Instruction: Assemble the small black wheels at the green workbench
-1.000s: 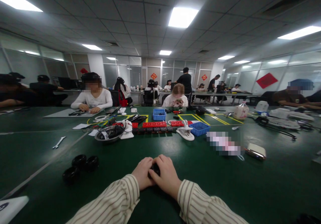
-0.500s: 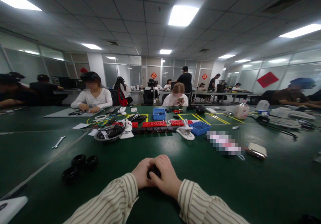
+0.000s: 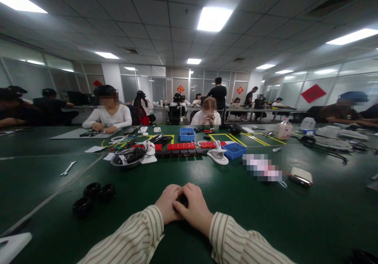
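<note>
My left hand (image 3: 168, 203) and my right hand (image 3: 193, 207) are pressed together low in the middle of the view, on the green table (image 3: 265, 216). Both are closed around a small black object (image 3: 182, 199), of which only a dark sliver shows between the fingers. Striped sleeves cover both forearms. Three black wheels (image 3: 93, 196) lie on the table to the left of my hands, apart from them.
Farther back lie a wrench (image 3: 68, 168), a bowl of cables (image 3: 127, 157), red and black part rows (image 3: 181, 149), two blue bins (image 3: 234, 150), a white clamp (image 3: 217, 155) and a white case (image 3: 301, 177). People sit across the table and at both sides.
My hands have stayed together on the black object, with only slight finger shifts. The view has dipped a little.
</note>
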`<action>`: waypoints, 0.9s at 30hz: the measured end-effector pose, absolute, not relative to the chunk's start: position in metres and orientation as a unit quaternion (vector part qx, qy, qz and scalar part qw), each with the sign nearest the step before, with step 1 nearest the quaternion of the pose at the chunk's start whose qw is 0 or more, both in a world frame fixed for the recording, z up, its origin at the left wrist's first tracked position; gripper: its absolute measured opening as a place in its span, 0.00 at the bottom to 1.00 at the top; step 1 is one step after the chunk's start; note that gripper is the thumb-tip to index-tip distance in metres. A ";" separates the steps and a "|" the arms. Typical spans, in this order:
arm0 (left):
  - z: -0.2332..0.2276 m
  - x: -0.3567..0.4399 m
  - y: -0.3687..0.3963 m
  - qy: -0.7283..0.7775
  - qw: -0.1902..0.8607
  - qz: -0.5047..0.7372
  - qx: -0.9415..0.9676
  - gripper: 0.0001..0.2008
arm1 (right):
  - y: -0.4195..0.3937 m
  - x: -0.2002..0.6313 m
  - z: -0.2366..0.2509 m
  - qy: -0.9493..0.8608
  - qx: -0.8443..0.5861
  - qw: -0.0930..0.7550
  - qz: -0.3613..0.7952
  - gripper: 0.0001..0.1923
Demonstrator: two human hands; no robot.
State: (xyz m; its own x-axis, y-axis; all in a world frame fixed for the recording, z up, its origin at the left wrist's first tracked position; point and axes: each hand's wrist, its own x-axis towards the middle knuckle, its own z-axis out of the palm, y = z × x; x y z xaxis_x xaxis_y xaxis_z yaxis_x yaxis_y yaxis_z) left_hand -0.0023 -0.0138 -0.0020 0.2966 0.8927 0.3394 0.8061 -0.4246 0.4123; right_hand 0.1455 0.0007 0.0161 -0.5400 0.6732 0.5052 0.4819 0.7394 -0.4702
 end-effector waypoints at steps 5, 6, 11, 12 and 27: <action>-0.005 -0.005 -0.009 0.498 0.143 0.293 0.804 0.17 | -0.003 0.146 0.020 -0.891 -0.236 0.358 0.151 0.07; -0.006 -0.006 -0.008 0.491 0.152 0.290 0.807 0.17 | -0.004 0.147 0.020 -0.896 -0.211 0.359 0.155 0.08; -0.009 -0.009 -0.006 0.478 0.149 0.262 0.825 0.24 | -0.008 0.150 0.025 -0.906 -0.171 0.351 0.162 0.09; -0.009 -0.009 -0.006 0.481 0.143 0.266 0.823 0.24 | -0.008 0.150 0.026 -0.903 -0.177 0.357 0.163 0.08; 0.002 -0.001 -0.016 0.541 0.086 0.277 0.789 0.22 | 0.002 0.143 0.012 -0.842 -0.391 0.353 0.119 0.08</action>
